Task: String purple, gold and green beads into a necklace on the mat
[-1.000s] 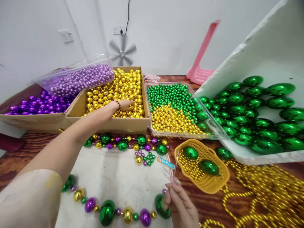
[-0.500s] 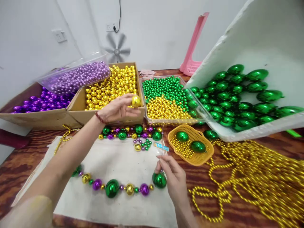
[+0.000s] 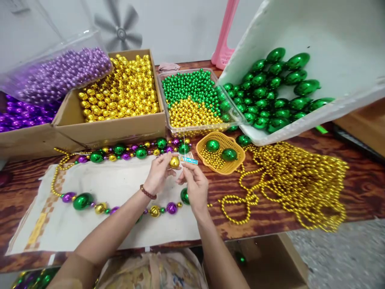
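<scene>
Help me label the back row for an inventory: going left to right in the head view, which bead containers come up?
Clear tub of purple beads → cardboard box of gold beads → clear tray of green and gold beads → white foam box of big green beads.

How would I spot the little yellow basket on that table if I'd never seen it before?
Start at the big white foam box of green ovals on the right of the wooden table. Just below its near-left corner sits the yellow basket. It is the only woven-looking container, and holds two large green beads on small gold ones.
</scene>
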The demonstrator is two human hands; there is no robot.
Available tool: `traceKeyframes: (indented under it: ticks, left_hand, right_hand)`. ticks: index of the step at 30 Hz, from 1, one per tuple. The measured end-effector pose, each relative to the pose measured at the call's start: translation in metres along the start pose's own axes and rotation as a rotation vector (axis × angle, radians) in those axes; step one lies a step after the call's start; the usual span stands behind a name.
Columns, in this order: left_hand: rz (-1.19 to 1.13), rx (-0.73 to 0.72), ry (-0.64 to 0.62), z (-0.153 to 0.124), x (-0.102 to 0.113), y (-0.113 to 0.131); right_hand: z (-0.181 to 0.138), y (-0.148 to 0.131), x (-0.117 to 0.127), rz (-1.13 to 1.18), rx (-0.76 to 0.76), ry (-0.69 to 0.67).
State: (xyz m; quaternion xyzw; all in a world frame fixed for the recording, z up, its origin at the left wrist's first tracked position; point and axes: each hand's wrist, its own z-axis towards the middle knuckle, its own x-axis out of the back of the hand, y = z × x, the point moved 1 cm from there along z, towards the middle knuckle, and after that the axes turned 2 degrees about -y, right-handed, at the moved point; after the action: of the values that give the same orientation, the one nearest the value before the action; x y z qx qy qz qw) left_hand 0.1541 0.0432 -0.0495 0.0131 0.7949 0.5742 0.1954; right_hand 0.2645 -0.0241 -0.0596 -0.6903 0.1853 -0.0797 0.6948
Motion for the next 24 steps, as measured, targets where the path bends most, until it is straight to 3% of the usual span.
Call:
traceKeyframes:
  ticks: [3, 6, 13, 19, 24]
  left_hand:
    - [-0.27, 0.176, 0.016, 0.007, 0.009, 0.009]
    - [-0.359, 0.239, 0.016, 0.01, 0.019, 0.023]
    - [-0.543, 0.215, -0.053, 0.013, 0.029, 0.038]
    - [-0.626, 0.299, 0.016, 0.019, 0.031, 0.039]
    - [-0.623, 0.279, 0.1, 0.02, 0.028, 0.044]
  right_hand:
    - [-0.004, 0.002, 0.013, -0.091, 0.015, -0.045]
    - [-0.012, 0.008, 0.025, -0.203, 0.031, -0.119]
    - [-0.033, 0.016, 0.032, -0.314, 0.082, -0.153]
    - [-0.04, 0.015, 0.031, -0.335, 0.201, -0.17]
    - [-0.043, 0.016, 0.031, -0.351, 0.224, -0.197]
